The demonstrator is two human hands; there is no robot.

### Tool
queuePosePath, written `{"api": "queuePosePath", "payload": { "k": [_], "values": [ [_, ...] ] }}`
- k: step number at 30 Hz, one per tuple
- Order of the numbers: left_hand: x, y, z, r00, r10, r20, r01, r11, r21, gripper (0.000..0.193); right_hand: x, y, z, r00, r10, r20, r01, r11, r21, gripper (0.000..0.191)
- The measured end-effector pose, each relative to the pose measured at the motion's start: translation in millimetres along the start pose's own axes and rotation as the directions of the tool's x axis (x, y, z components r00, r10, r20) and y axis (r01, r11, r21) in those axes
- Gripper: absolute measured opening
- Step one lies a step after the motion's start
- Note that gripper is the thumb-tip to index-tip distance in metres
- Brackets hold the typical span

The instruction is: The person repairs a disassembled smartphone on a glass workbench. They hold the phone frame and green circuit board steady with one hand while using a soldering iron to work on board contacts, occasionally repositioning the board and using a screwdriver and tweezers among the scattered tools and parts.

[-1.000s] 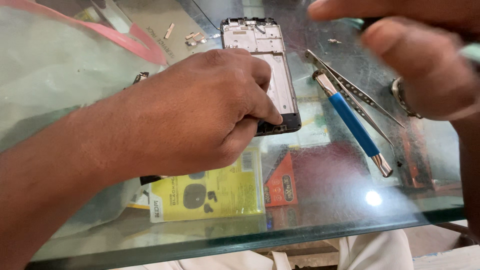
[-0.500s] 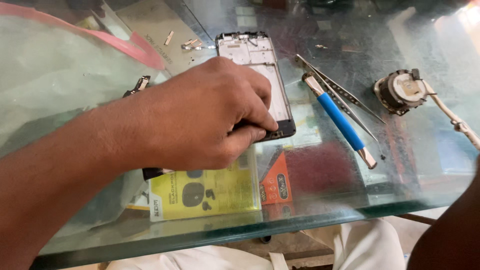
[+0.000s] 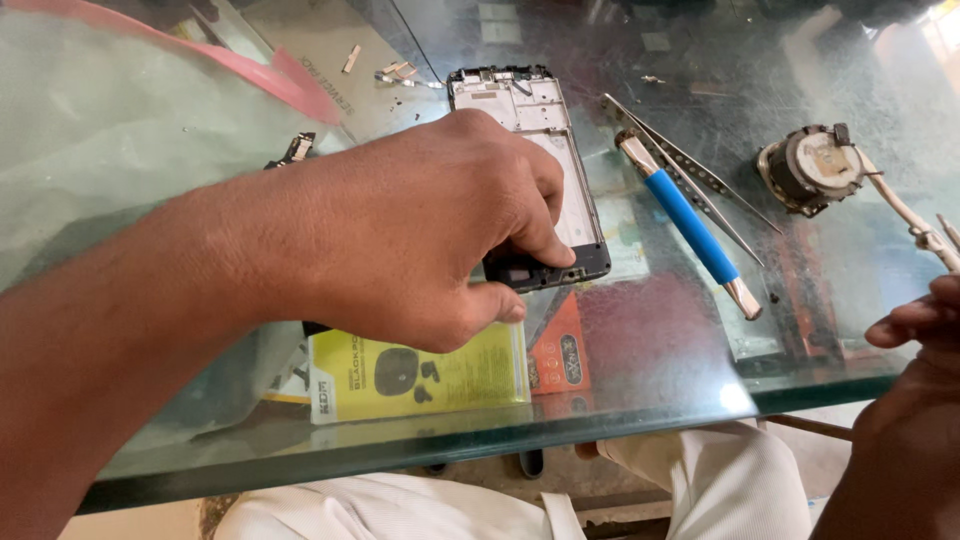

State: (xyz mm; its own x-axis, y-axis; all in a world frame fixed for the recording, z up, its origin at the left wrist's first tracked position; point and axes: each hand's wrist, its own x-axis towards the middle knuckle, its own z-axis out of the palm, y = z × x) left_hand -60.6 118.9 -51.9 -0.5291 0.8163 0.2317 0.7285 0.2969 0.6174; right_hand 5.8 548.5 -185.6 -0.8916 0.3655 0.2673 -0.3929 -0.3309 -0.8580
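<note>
My left hand (image 3: 400,240) reaches across the glass table and grips the near end of an opened phone frame (image 3: 530,105) between thumb and fingers. The frame lies flat, its white inner plate facing up and its black lower edge under my fingertips. My right hand (image 3: 915,400) is low at the right edge, off the table's front corner, only partly in view. Its fingers point left, and what it holds, if anything, is hidden. A thin metal rod (image 3: 925,232) lies just above it.
To the right of the phone lie a blue-handled screwdriver (image 3: 690,225) and metal tweezers (image 3: 690,170). A round metal device (image 3: 810,165) sits farther right. Small loose parts (image 3: 395,72) lie behind the phone. Under the glass are yellow (image 3: 420,370) and orange (image 3: 560,350) boxes.
My right hand has dropped from above the tools at the upper right to the lower right corner. My left hand has stayed on the phone's near end.
</note>
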Motion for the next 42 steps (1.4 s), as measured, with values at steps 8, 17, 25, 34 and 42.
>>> {"api": "queuePosePath", "payload": {
  "k": [8,17,25,34,42],
  "values": [
    [2.4,3.0,8.1,0.998,0.001,-0.064,0.008,0.989,0.146,0.037,-0.4,-3.2,6.4,1.000,-0.014,0.004,0.014,1.000,-0.014,0.014],
    [1.6,7.4,5.7,0.994,0.087,-0.065,-0.074,0.980,0.184,0.033,-0.1,-8.2,10.5,1.000,-0.023,0.011,0.024,0.999,-0.031,0.012],
    [2.6,7.8,6.7,0.996,-0.088,0.013,0.082,0.970,0.227,0.035,-8.5,-25.3,27.1,0.998,-0.066,0.013,0.067,0.994,-0.087,0.011],
    [1.6,1.8,19.7,0.997,-0.062,-0.047,0.071,0.976,0.207,0.028,-3.5,-54.1,88.0,0.944,-0.299,0.141,0.325,0.761,-0.562,0.011],
    [-13.4,-19.3,38.5,0.975,-0.215,-0.062,0.222,0.961,0.167,0.035,-20.3,-56.4,105.0,0.937,-0.334,0.104,0.326,0.726,-0.605,0.013]
  ]
}}
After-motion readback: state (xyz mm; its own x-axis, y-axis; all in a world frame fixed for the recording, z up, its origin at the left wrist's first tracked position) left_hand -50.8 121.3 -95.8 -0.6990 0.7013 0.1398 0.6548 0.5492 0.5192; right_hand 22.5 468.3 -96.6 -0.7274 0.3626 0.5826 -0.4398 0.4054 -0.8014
